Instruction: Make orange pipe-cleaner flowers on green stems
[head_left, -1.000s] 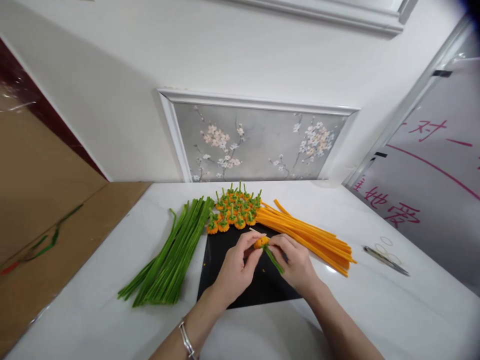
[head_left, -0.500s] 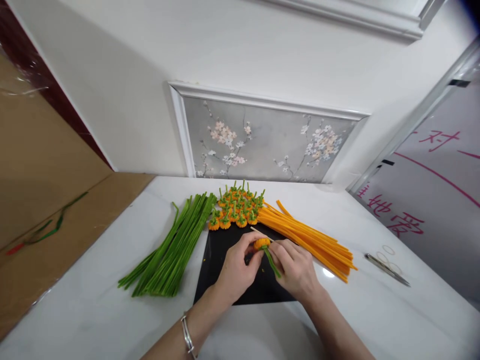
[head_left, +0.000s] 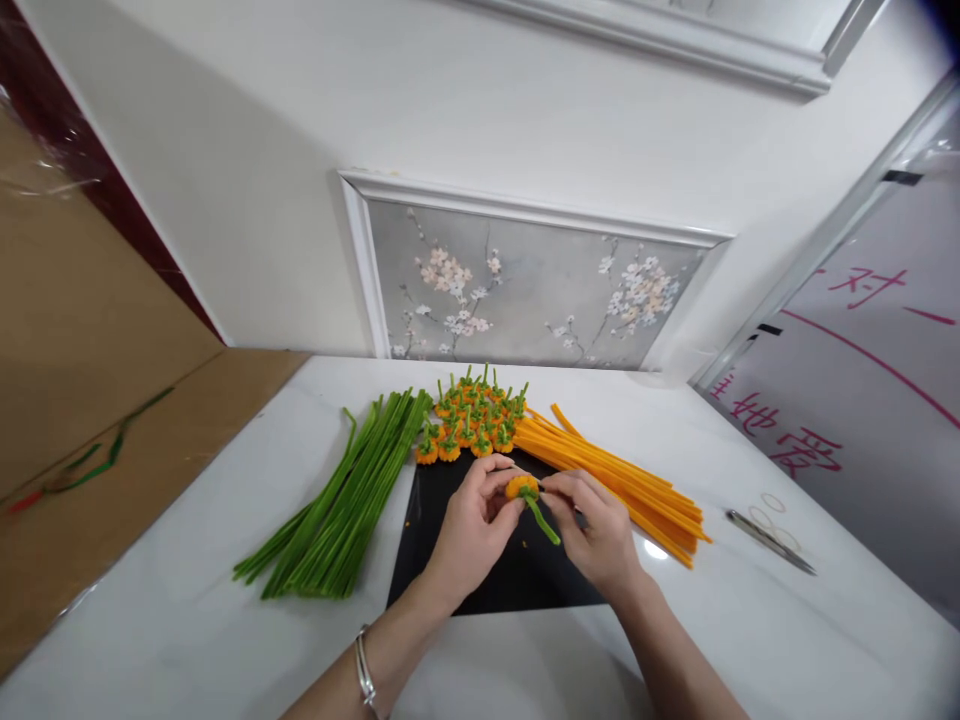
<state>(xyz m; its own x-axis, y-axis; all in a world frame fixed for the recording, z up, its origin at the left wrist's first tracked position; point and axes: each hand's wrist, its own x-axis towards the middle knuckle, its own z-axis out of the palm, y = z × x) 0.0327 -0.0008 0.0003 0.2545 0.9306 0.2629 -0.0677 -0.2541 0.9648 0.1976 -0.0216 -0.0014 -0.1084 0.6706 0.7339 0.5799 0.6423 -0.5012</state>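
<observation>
Between the thumb and fingers of my left hand is a small orange pipe-cleaner pumpkin with a green pipe-cleaner stem trailing down to the right. My right hand is pinched close against the pumpkin's right side, on a thin stick that is mostly hidden by the fingers and the pumpkin. Both hands are above a black mat. Just beyond them, several finished orange pumpkins with upright green stems stand grouped together.
Green pipe cleaners lie in a bundle on the left, orange ones on the right. Tweezers and rubber bands rest farther right on the white table. A wall with a floral panel stands behind; cardboard is at left.
My right hand has shifted slightly and its fingers have changed position beside the pumpkin. The pale stick, plainly visible before, is now mostly hidden. My left hand still holds the pumpkin.
</observation>
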